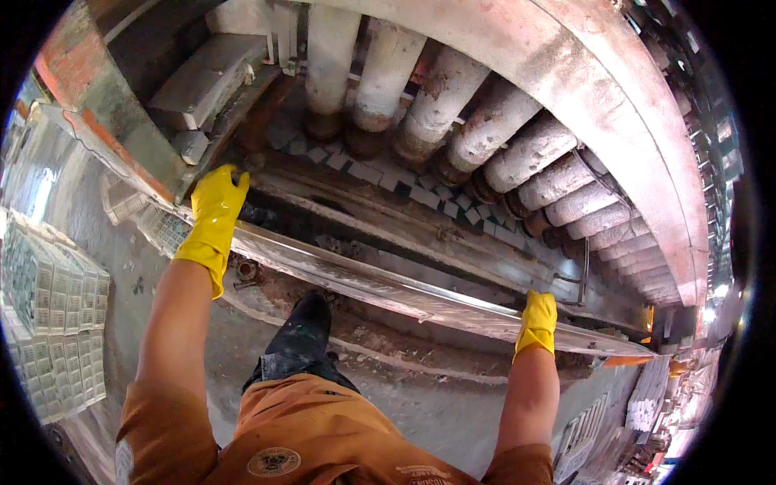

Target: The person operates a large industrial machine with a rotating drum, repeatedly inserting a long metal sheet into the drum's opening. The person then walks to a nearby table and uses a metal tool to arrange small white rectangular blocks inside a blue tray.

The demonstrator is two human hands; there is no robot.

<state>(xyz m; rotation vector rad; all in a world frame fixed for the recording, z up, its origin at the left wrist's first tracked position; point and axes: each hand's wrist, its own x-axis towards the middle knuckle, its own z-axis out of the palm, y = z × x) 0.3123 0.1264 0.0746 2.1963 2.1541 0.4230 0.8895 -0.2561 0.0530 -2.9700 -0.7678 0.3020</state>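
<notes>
Both my hands wear yellow rubber gloves. A long, narrow metal panel (420, 300) runs across in front of me, along the front of a large machine. My left hand (217, 214) reaches over the panel's left part, beside the machine's corner post. Its fingers are bent, and what the fingertips press on is hidden. Farther right, my right hand (537, 321) is closed over the panel's upper edge. Behind the panel lies a dirty rail (339, 218), with a row of small pale tiles (404, 184) beyond it.
Thick, crusted cylinders (440, 109) stand in a row beneath a heavy curved beam (622, 89). A bent metal handle (580, 279) rises near my right hand. White plastic crates (56, 323) are stacked at left. A slatted crate (584, 428) lies at lower right. My boot (307, 323) is below the panel.
</notes>
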